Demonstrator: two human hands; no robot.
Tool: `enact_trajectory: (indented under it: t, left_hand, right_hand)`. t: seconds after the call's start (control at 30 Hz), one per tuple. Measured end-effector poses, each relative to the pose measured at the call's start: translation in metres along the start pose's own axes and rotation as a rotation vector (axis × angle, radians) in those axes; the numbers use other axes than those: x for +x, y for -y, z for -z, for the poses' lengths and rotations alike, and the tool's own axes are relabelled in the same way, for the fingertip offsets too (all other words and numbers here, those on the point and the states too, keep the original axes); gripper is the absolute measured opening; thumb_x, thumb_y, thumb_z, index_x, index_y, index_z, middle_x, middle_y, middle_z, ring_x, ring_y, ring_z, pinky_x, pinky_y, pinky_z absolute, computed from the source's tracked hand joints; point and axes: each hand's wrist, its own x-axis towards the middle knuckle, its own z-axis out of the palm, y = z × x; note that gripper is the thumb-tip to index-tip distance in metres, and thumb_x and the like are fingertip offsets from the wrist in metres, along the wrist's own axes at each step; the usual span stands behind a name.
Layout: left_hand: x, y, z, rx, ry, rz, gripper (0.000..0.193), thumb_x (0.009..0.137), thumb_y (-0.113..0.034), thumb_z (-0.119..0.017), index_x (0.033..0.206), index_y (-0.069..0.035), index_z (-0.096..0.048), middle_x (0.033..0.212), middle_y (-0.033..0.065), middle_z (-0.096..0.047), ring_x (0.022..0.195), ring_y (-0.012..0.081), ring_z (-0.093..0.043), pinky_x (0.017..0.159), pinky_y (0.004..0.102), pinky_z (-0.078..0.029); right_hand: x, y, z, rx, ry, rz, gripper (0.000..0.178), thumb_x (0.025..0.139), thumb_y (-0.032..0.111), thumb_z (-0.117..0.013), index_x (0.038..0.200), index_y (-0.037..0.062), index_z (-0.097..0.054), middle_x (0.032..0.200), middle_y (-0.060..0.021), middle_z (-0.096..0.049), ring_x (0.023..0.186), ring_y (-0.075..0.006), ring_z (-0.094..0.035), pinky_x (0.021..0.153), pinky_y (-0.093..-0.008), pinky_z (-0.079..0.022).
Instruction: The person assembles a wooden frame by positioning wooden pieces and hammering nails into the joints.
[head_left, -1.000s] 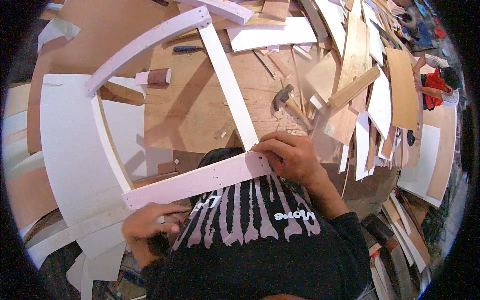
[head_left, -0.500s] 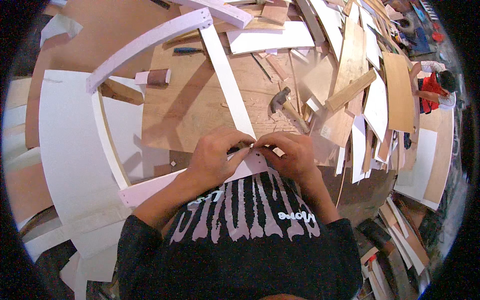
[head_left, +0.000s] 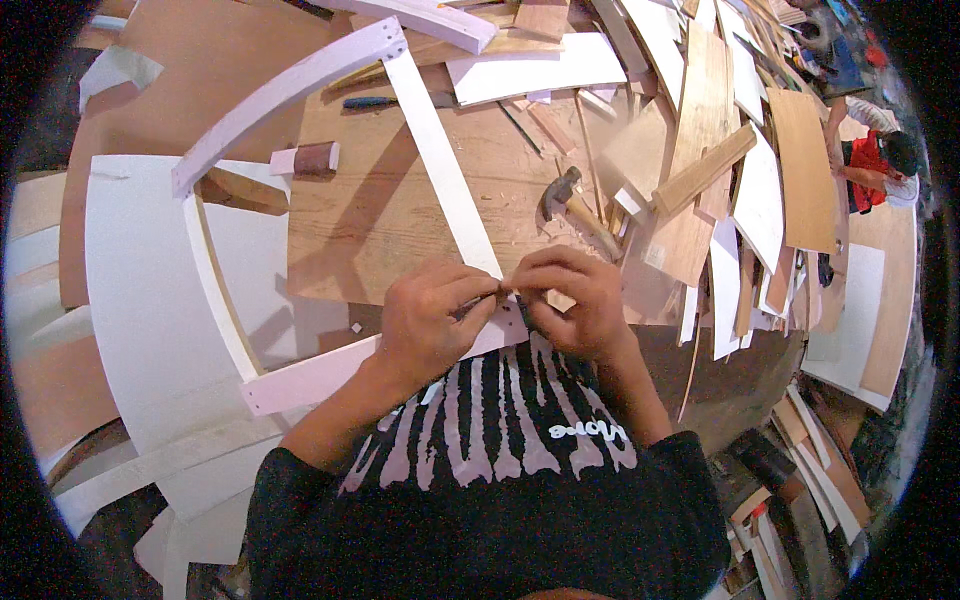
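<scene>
A pale pink and white wooden frame (head_left: 437,150) lies in front of me, its near corner against my shirt. At that corner both hands meet. My left hand (head_left: 430,315) has thumb and fingers pinched together over the joint, with its forearm crossing the near rail (head_left: 320,375). Beside it, my right hand (head_left: 575,300) is also closed, its fingertips almost touching the left ones. Whatever sits between the fingertips is too small to make out. Dark dots mark the rail's end just below. A claw hammer (head_left: 565,197) lies beyond my right hand.
A plywood sheet (head_left: 350,230) lies under the frame. A block wrapped in brown sheet (head_left: 317,158) and a blue-handled tool (head_left: 370,103) rest on the left. Offcuts (head_left: 705,110) pile up at the right. Farther right is a person in red and white (head_left: 872,175).
The view has shifted slightly. Both hands stay at the same corner of the frame, and the fingers of my right hand have risen and curled a little more.
</scene>
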Motion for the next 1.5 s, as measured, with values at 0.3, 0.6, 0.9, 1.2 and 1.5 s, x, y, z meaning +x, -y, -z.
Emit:
enact_trajectory:
  t: [0.3, 0.6, 0.9, 1.2, 1.5]
  left_hand:
    - [0.000, -0.012, 0.001, -0.136, -0.016, 0.333, 0.015, 0.081, -0.009, -0.082, 0.096, -0.008, -0.082, 0.093, 0.0107, -0.073, 0.087, 0.0236, -0.069, 0.079, 0.0339, -0.055]
    - [0.005, -0.018, 0.001, -0.121, 0.022, 0.394, 0.014, 0.082, -0.006, -0.081, 0.096, -0.006, -0.082, 0.094, 0.0108, -0.073, 0.088, 0.0215, -0.070, 0.078, 0.0316, -0.055]
    - [0.002, -0.012, -0.008, -0.002, -0.032, 0.263, 0.013, 0.080, -0.004, -0.081, 0.093, -0.007, -0.081, 0.087, 0.0057, -0.075, 0.080, 0.0202, -0.072, 0.096, 0.0429, -0.056]
    - [-0.001, -0.009, -0.007, 0.027, -0.021, 0.227, 0.015, 0.080, -0.004, -0.081, 0.094, -0.010, -0.081, 0.088, 0.0044, -0.076, 0.083, 0.0202, -0.074, 0.107, 0.0544, -0.049]
    - [-0.001, -0.007, -0.002, 0.166, 0.001, 0.012, 0.018, 0.077, -0.007, -0.084, 0.094, -0.013, -0.082, 0.090, 0.0022, -0.076, 0.085, 0.0161, -0.073, 0.108, 0.0546, -0.047]
  right_hand:
    - [-0.013, -0.156, -0.006, -0.231, -0.492, -0.540, 0.031, 0.090, 0.014, -0.073, 0.119, 0.0029, -0.069, 0.106, -0.0157, -0.073, 0.094, -0.0270, -0.071, 0.083, -0.0389, -0.057]
    - [-0.064, -0.237, -0.031, -0.754, -0.193, -0.717, 0.065, 0.083, 0.034, -0.080, 0.138, 0.0084, -0.056, 0.134, -0.0205, -0.058, 0.122, -0.0410, -0.056, 0.096, -0.0526, -0.048]
    - [-0.084, -0.316, -0.046, -0.902, -0.227, -0.550, 0.051, 0.083, 0.034, -0.078, 0.128, 0.0144, -0.063, 0.120, -0.0168, -0.061, 0.115, -0.0384, -0.059, 0.089, -0.0509, -0.050]
    - [-0.084, -0.316, -0.053, -1.009, -0.468, -0.362, 0.042, 0.085, 0.032, -0.076, 0.120, 0.0111, -0.065, 0.122, -0.0178, -0.060, 0.113, -0.0408, -0.056, 0.094, -0.0555, -0.047]
    - [-0.090, -0.318, -0.052, -0.858, -0.371, -0.505, 0.042, 0.087, 0.029, -0.075, 0.122, 0.0088, -0.065, 0.122, -0.0183, -0.061, 0.117, -0.0430, -0.054, 0.101, -0.0552, -0.043]
